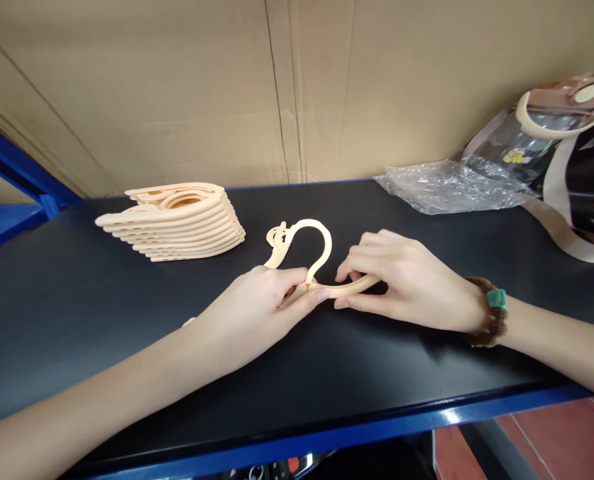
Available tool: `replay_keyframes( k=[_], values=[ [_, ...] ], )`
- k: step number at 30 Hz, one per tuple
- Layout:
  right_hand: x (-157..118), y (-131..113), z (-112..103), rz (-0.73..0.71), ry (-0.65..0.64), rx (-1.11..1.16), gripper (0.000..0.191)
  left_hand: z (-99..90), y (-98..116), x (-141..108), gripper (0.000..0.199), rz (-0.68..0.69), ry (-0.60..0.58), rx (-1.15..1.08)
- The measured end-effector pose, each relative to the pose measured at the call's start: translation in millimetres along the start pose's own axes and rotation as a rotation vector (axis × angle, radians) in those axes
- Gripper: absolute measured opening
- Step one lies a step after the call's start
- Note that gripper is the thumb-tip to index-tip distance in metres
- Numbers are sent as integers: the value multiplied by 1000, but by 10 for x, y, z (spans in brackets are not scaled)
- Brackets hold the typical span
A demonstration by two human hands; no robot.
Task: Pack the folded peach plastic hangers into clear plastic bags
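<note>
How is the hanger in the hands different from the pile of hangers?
The held hanger is just one, but the pile of hangers has many layers. The held hanger has its hook sticking out, while the pile's hangers look folded up flat. Two hands hold the held hanger; nobody is touching the pile, which sits on the black tabletop. Both are pale peach.

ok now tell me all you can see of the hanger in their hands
The hanger is pale peach, smooth and plastic-looking, with an open curved hook, a cut-out ornament left of it and a slim curved arm. The left hand pinches it below the hook; the right hand grips the arm. The left hand hides part.
</note>
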State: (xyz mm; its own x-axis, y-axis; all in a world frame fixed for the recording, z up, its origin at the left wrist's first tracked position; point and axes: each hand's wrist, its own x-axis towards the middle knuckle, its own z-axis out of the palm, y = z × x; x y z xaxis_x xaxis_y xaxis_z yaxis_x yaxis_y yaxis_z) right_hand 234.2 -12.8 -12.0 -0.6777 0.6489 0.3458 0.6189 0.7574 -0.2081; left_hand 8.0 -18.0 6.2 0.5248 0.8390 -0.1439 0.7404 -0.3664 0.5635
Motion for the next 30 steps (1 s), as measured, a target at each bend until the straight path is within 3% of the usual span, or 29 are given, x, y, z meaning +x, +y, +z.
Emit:
replay_keyframes(
  k=[5,10,15,23,30],
  values=[
    [28,1,-15,1,147,-110,33,17,-29,-27,47,9,86,211],
    [31,11,-15,15,248,-202,37,14,-11,-40,50,25,81,272],
    [27,31,-8,37,247,-221,44,30,-12,-49,51,30,51,266],
    [36,25,-10,-29,182,-132,36,61,-25,-55,52,253,-42,386],
    [23,-61,-37,-53,223,-69,27,88,-54,-64,46,240,41,371]
  ],
)
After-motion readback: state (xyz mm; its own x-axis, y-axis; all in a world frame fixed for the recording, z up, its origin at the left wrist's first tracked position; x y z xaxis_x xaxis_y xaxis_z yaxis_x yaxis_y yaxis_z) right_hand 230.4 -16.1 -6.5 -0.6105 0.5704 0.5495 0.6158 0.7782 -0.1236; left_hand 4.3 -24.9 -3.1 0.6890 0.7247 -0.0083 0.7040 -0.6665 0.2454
